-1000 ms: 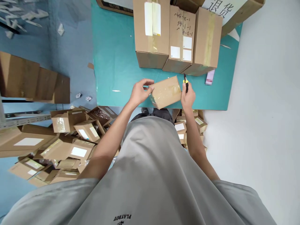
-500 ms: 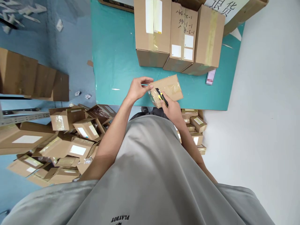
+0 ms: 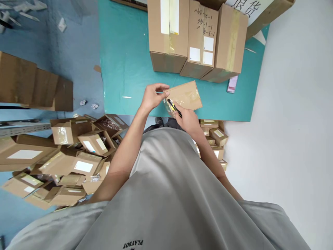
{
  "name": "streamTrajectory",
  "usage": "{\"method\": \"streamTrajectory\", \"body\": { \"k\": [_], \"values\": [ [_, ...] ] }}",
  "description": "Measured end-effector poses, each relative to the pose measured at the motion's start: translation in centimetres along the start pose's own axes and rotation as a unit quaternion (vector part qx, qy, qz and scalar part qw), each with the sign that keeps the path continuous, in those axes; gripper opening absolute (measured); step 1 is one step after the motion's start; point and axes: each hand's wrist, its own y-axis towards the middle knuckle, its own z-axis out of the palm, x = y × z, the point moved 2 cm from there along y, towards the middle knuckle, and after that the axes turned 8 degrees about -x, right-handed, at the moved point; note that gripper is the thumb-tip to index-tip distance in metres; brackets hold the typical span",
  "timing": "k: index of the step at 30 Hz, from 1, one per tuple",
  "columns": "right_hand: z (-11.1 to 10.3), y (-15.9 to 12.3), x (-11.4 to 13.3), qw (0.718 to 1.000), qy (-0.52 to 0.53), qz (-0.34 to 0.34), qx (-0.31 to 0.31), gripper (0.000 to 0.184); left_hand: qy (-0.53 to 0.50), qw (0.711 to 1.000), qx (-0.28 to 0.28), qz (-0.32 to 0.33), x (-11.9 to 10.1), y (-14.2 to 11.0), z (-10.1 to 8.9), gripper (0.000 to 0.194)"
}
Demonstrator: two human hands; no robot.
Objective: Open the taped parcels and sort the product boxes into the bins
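Observation:
A small brown cardboard box (image 3: 186, 94) with clear tape on it sits tilted near the front edge of the teal table (image 3: 125, 62). My left hand (image 3: 154, 97) grips its left far corner between thumb and fingers. In my right hand (image 3: 187, 118) is a black and yellow utility knife (image 3: 174, 107), its fingers wrapped round the handle. The knife's blade end lies at the taped left end of the box, close to my left thumb. Whether the blade has cut into the tape I cannot tell.
Three larger taped cartons (image 3: 169, 38) stand side by side at the back of the table. A small pink item (image 3: 232, 84), blurred out, lies to their right. Opened boxes (image 3: 85, 163) are heaped on the floor at left. Smaller boxes (image 3: 218, 136) are stacked below the table at right.
My right hand has swung the utility knife from beyond the box's right end across to its left end. My left hand has kept its hold on the box.

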Motion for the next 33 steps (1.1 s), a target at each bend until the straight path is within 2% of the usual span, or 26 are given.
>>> {"method": "streamTrajectory", "body": {
  "k": [4, 11, 16, 20, 22, 24, 26, 29, 31, 33],
  "values": [
    [0.1, 0.4, 0.5, 1.000, -0.004, 0.005, -0.004, 0.059, -0.006, 1.000, -0.010, -0.001, 0.3, 0.0, 0.1, 0.038],
    [-0.4, -3.9, 0.0, 0.999, -0.037, 0.000, 0.014, 0.060, -0.031, 0.999, -0.022, -0.006, 0.5, -1.1, 0.8, 0.041],
    [1.0, -2.7, 1.8, 0.997, -0.066, 0.012, 0.031, 0.061, 0.006, 0.998, -0.062, 0.009, 0.2, -1.2, 0.9, 0.034],
    [1.7, -2.8, 2.5, 0.998, -0.056, 0.018, 0.034, 0.065, 0.006, 0.998, -0.058, 0.000, 0.0, -0.6, 0.8, 0.041],
    [1.4, -3.8, 1.5, 0.999, -0.032, 0.020, 0.024, 0.063, -0.001, 0.999, -0.051, -0.005, 0.0, -0.6, 0.7, 0.040],
    [0.7, -4.7, -0.3, 0.999, 0.012, 0.026, -0.019, 0.061, -0.007, 0.999, -0.046, -0.006, -0.1, -0.6, 0.7, 0.037],
    [0.0, -4.6, -3.0, 0.991, 0.058, 0.050, -0.112, 0.062, -0.008, 0.999, -0.038, -0.006, -0.1, -0.7, 0.7, 0.035],
    [-0.5, -2.9, -7.3, 0.954, 0.104, 0.098, -0.263, 0.069, -0.004, 1.000, -0.028, -0.006, -0.2, -0.5, 0.5, 0.032],
    [-0.1, -1.6, -9.3, 0.941, 0.128, 0.107, -0.293, 0.072, 0.002, 1.000, -0.025, -0.004, -0.4, -0.2, 0.4, 0.031],
    [0.5, -0.8, -10.3, 0.944, 0.140, 0.105, -0.278, 0.073, 0.014, 1.000, -0.021, 0.005, -1.0, 0.2, 0.4, 0.030]
  ]
}}
